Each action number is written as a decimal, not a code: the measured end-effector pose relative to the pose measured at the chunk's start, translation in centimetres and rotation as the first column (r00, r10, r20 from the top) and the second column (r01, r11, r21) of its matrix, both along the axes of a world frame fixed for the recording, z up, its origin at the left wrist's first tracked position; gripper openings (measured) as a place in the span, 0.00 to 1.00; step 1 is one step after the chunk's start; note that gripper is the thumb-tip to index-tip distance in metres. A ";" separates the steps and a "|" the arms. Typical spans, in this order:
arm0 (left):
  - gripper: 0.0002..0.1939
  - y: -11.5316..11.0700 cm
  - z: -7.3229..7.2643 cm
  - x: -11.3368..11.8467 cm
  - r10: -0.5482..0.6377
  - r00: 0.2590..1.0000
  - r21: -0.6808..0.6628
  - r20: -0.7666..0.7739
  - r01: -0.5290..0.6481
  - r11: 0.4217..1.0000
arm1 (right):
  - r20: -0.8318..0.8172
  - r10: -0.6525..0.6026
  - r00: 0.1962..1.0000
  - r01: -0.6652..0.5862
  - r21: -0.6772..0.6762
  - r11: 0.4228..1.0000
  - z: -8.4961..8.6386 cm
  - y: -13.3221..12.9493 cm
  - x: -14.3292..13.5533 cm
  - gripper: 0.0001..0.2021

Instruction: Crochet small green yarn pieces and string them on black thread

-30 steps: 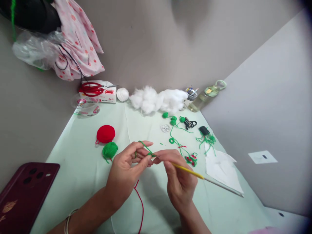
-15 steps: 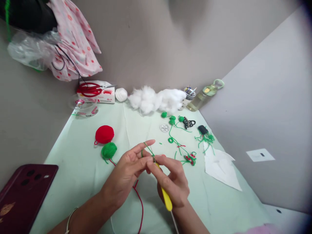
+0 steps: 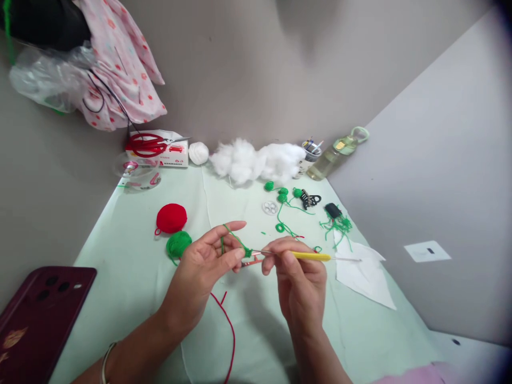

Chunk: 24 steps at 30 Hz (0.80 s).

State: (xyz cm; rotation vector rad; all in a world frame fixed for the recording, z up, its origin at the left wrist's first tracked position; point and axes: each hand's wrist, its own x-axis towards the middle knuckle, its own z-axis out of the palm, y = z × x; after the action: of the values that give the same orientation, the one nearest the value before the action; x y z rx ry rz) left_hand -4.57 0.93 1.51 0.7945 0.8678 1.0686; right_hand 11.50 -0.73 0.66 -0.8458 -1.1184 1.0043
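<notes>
Mint cloth (image 3: 132,277) below grey walls; left hand (image 3: 200,272) pinches green yarn (image 3: 240,244), right hand (image 3: 300,282) grips hook (image 3: 310,256)

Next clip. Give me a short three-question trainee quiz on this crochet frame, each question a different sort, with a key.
1. True or false: the right hand holds a crochet hook with a yellow handle.
2. Which yarn is looped over the left hand? A red, B green yarn, C white.
3. Fill in: the red scissors lie on a small ____ at the table's far left.

Key: 1 true. 2 B. 3 box.
</notes>
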 end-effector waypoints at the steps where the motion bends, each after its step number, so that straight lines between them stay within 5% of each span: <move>1: 0.18 0.0 0.0 0.0 0.011 1.000 0.006 -0.012 -0.011 1.000 | 0.013 -0.011 1.000 0.011 0.009 1.000 0.0 0.0 0.0 0.09; 6: 0.19 0.0 -0.2 0.0 0.048 0.996 0.055 -0.079 -0.044 0.998 | 0.153 -0.114 0.982 0.098 0.111 0.989 -0.1 -0.3 -0.1 0.09; 14: 0.19 -0.3 -0.5 0.2 -0.017 0.998 0.045 -0.061 0.020 0.999 | 0.016 0.049 0.999 -0.048 -0.032 0.998 -0.3 -0.1 0.1 0.09; 24: 0.17 -0.3 -0.5 0.6 -0.068 0.997 -0.019 0.039 0.069 0.997 | 0.047 0.015 0.999 -0.014 -0.029 0.999 -0.5 0.1 -0.3 0.09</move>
State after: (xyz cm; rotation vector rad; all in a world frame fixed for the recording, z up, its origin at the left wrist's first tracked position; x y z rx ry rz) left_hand -3.94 0.60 1.06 0.7787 0.8128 1.0101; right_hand 11.24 -0.61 0.13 -0.8894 -1.1540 1.0193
